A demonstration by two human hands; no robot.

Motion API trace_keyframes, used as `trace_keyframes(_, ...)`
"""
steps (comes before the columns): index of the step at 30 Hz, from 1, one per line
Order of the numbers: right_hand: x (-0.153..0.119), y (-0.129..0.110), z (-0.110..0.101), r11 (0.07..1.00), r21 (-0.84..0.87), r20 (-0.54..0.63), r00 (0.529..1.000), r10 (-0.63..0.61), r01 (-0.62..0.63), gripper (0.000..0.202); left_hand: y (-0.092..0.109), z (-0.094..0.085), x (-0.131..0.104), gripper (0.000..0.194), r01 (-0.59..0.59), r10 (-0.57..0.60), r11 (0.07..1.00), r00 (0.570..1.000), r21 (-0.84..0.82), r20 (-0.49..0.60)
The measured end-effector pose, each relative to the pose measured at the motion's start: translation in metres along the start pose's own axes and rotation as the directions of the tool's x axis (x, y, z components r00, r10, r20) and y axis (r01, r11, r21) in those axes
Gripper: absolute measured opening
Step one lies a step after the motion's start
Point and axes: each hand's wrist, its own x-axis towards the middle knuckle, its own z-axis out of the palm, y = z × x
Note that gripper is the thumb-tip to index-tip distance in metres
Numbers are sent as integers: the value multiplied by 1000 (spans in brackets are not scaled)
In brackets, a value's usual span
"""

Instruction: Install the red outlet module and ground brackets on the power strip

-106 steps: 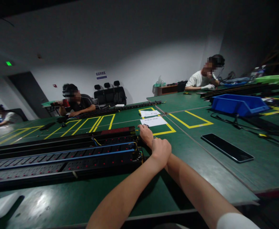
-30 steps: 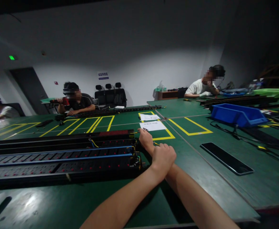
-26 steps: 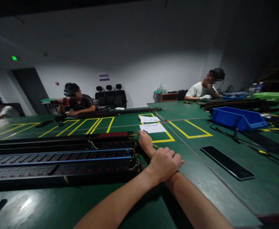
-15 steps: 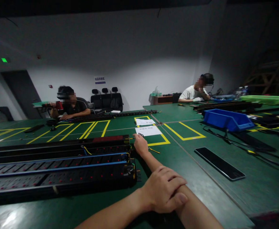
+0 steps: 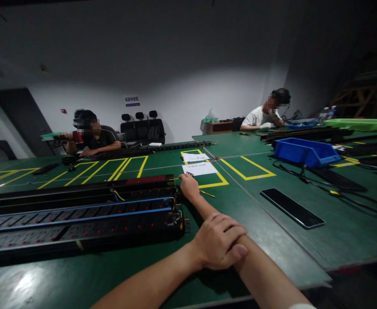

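Observation:
My left hand (image 5: 220, 241) is closed over my right forearm (image 5: 256, 262), its fingers wrapped across the top. Farther forward, my right hand (image 5: 190, 189) rests beside the end of a long black power strip (image 5: 150, 180), at a short yellow wire sticking out there. Its fingers are bent together; a small black toothed piece (image 5: 190, 174) shows just above them, though whether they grip it or the wire is hidden. Nearer me lie more black power strips (image 5: 111, 227) with red dots and blue edges. A thin yellow-and-black tool (image 5: 207, 194) lies right of my hand.
White papers (image 5: 199, 168) lie inside yellow tape marks. To the right are a phone (image 5: 291, 207), a blue bin (image 5: 307, 152), black cables (image 5: 346, 204) and a green tray (image 5: 359, 124). Two co-workers (image 5: 92, 135) sit across the green table (image 5: 240, 206); another hand shows at the right edge.
The view has tilted down a little, so the table and its things sit higher in the picture. Both my hands keep the same pose and place.

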Motion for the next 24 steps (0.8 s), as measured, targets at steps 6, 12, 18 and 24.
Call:
trace_keyframes(6, 4, 3, 4, 999, -34, 42, 999, -22, 23, 39, 0, -3, 0, 62, -14, 13, 1000, 1000, 27, 19)
trace_keyframes(12, 6, 4, 5, 999, -45, 53, 998, -24, 26, 41, -3, -1, -2, 57, -13, 10, 997, 999, 80, 46)
trace_keyframes(18, 3, 4, 2, 997, -2, 0, 997, -74, 74, 49, -4, 0, -1, 58, -30, 28, 997, 999, 76, 33)
trace_keyframes(24, 2, 3, -1, 988, 58, -61, 988, -139, 142, 55, -3, 0, -1, 55, -29, 24, 995, 998, 96, 60)
